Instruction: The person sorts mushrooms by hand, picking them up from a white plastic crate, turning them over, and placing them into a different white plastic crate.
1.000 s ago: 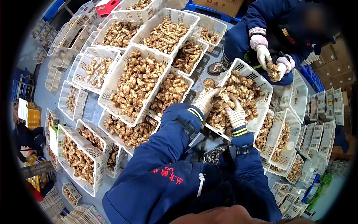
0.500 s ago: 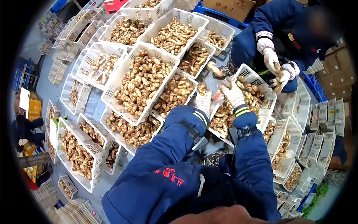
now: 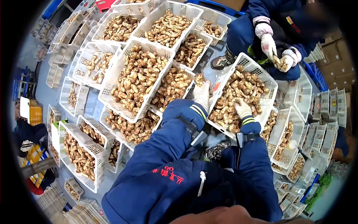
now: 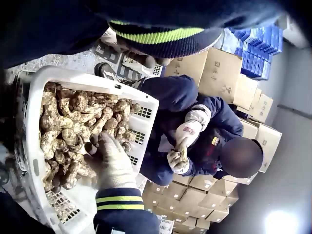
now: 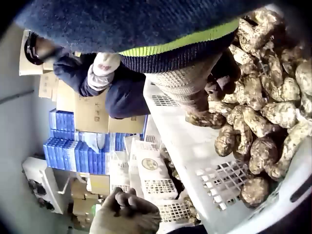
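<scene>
In the head view, my gloved left hand [image 3: 202,94] holds a brown-capped mushroom [image 3: 199,79] upright, just outside the near left wall of a white plastic crate [image 3: 269,108]. Inside that crate my gloved right hand [image 3: 243,108] reaches down onto a heap of mushrooms [image 3: 238,89] with pale, brown-flecked stems. The left wrist view shows the right hand [image 4: 114,163] from the side, its dirty fingertips apart and touching the heap. In the right wrist view the same hand [image 5: 180,87] is partly hidden by its cuff, fingers among the mushrooms.
Left of my arm stand crates of mushrooms, a large one [image 3: 138,89] stacked over others. Across from me another person [image 3: 276,48] sits, handling a mushroom with gloved hands. More crates [image 3: 283,142] crowd the right side. Cartons [image 4: 219,73] are piled behind that person.
Both hands were together at the crate's left side. Half a second ago the right hand was raised there, with a loose mushroom beyond it; now it is down in the heap. The left keeps its mushroom.
</scene>
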A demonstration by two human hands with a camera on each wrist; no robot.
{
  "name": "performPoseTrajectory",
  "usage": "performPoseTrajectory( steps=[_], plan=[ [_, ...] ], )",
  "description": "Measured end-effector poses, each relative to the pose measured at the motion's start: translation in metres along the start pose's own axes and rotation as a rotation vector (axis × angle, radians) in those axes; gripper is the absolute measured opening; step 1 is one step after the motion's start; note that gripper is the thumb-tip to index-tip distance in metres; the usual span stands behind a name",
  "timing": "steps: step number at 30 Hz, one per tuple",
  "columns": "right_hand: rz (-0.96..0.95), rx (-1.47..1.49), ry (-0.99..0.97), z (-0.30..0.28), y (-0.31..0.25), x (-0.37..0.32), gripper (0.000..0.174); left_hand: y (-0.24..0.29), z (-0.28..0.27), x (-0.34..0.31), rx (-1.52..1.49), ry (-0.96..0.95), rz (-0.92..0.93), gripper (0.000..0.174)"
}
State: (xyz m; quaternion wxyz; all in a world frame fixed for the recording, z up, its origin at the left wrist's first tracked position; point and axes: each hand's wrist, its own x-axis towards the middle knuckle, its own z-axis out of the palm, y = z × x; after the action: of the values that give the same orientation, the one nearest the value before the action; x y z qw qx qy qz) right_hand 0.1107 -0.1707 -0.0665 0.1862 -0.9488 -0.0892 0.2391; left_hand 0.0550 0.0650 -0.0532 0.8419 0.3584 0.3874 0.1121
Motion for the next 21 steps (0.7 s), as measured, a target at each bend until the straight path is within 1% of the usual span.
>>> performPoseTrajectory(
  steps=[1,2,4,6,7,8,10,11,12,13,14,16,17,18,19,20,21],
  plan=[
    [-0.010,0.058,-0.020,0.010,-0.009,-0.001,0.057,-0.001,-0.001,-0.001,-0.021,-0.020,-0.011,0.016],
    [-0.016,0.030,-0.063,0.012,-0.026,-0.006,0.062,0.000,-0.001,-0.001,-0.043,-0.039,-0.021,0.016],
    [-0.234,-0.093,0.030,0.038,-0.040,0.001,0.065,0.004,0.001,-0.006,-0.028,-0.038,-0.024,0.016],
    [-0.258,-0.147,-0.001,0.049,-0.054,0.000,0.067,0.007,0.004,-0.012,0.013,-0.055,-0.020,0.016],
    [-0.332,-0.256,0.135,0.067,-0.045,0.009,0.060,0.007,0.005,-0.013,0.045,-0.071,-0.011,0.016],
    [-0.273,-0.048,0.059,0.073,-0.029,0.022,0.053,0.008,0.006,-0.014,0.077,-0.085,-0.001,0.016],
    [-0.067,0.218,-0.013,0.051,-0.036,0.011,0.049,0.004,0.001,-0.005,-0.004,-0.160,-0.051,0.013],
    [-0.072,0.455,-0.043,0.054,-0.021,0.012,0.051,0.002,0.001,-0.004,0.035,-0.133,-0.021,0.013],
    [-0.129,0.542,0.037,0.065,0.003,0.022,0.052,0.006,0.004,-0.011,0.075,-0.108,0.002,0.012],
    [-0.097,0.566,-0.006,0.047,0.007,0.015,0.055,0.010,0.007,-0.013,0.059,-0.131,-0.061,0.012],
    [-0.067,0.591,-0.051,0.029,0.009,0.008,0.058,0.011,0.011,-0.020,-0.007,-0.143,-0.085,0.011],
    [0.167,1.224,-0.140,0.008,0.002,-0.013,0.062,0.016,0.011,-0.022,0.150,-0.314,-0.153,0.022],
    [0.164,1.296,-0.106,0.007,0.007,-0.015,0.064,-0.003,0.008,-0.007,0.236,-0.379,-0.052,0.027],
    [0.117,1.339,-0.187,0.001,0.006,-0.012,0.062,-0.003,0.005,-0.006,0.375,-0.565,-0.026,0.037],
    [0.073,1.379,-0.270,-0.005,0.006,-0.010,0.061,-0.007,0.008,-0.008,0.388,-0.623,0.015,0.041],
    [0.032,1.395,-0.267,-0.008,0.007,-0.011,0.059,-0.011,0.010,-0.010,0.401,-0.681,0.054,0.045],
    [-0.009,1.411,-0.263,-0.020,-0.006,-0.019,0.057,-0.017,0.007,-0.006,0.493,-0.723,0.077,0.052]
  ],
)
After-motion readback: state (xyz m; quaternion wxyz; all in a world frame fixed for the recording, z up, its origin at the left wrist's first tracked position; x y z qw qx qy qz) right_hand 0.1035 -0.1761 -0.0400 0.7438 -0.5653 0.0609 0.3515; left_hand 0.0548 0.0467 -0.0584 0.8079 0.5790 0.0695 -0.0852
